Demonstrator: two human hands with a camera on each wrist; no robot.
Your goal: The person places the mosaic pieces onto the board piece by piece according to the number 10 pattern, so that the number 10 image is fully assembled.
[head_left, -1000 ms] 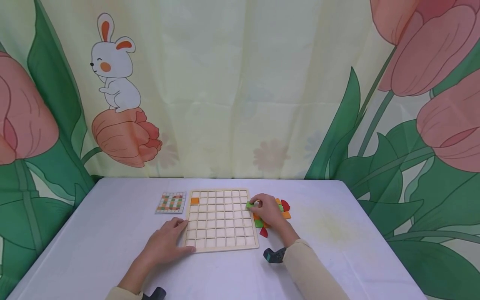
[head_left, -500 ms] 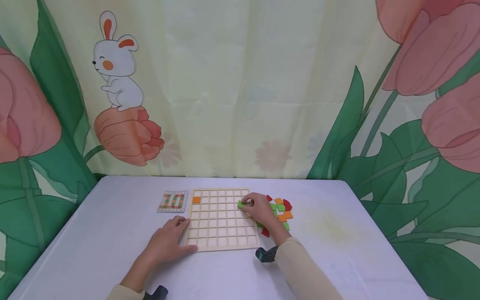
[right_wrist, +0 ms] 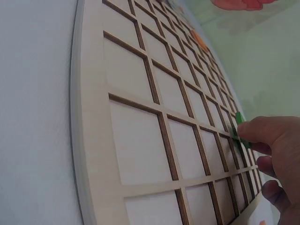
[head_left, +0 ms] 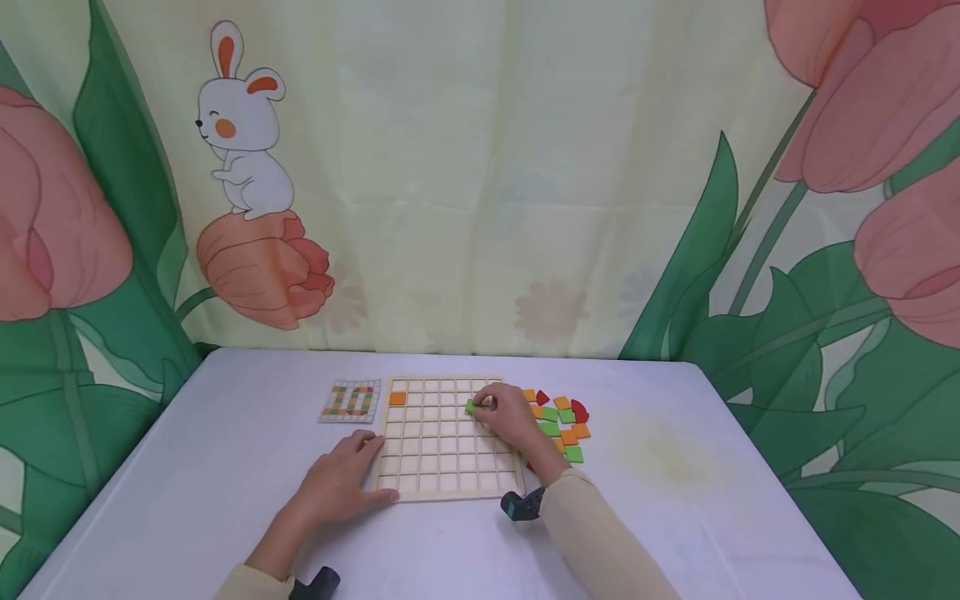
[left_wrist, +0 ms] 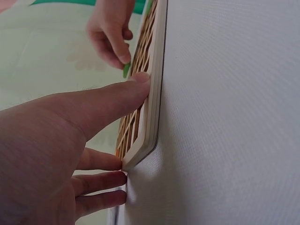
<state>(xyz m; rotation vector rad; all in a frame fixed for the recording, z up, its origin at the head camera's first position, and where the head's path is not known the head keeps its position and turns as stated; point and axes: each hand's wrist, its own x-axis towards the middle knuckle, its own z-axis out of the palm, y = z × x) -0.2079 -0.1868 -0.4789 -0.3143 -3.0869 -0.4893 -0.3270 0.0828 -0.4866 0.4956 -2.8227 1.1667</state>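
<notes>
A wooden grid board (head_left: 453, 497) lies on the table, with a single orange square tile (head_left: 397, 398) in a cell near its far left corner. Between thumb and fingers, my right hand (head_left: 507, 417) pinches a green tile (right_wrist: 238, 117), held close over the right part of the board's far rows. My left hand (head_left: 339, 477) rests at the near left corner: its straight thumb touches the front rim (left_wrist: 152, 103), and the other fingers extend along the left side.
Left of the board lies a pattern card (head_left: 350, 401) with a coloured grid. Several loose green, orange and red pieces (head_left: 567, 416) are spread to the board's right, partly behind the right hand. A patterned curtain (head_left: 480, 183) hangs behind the table (head_left: 660, 533).
My right hand has carried the green tile leftward from the board's right edge to over its cells. The left hand stays at the corner; the head view shifts slightly.
</notes>
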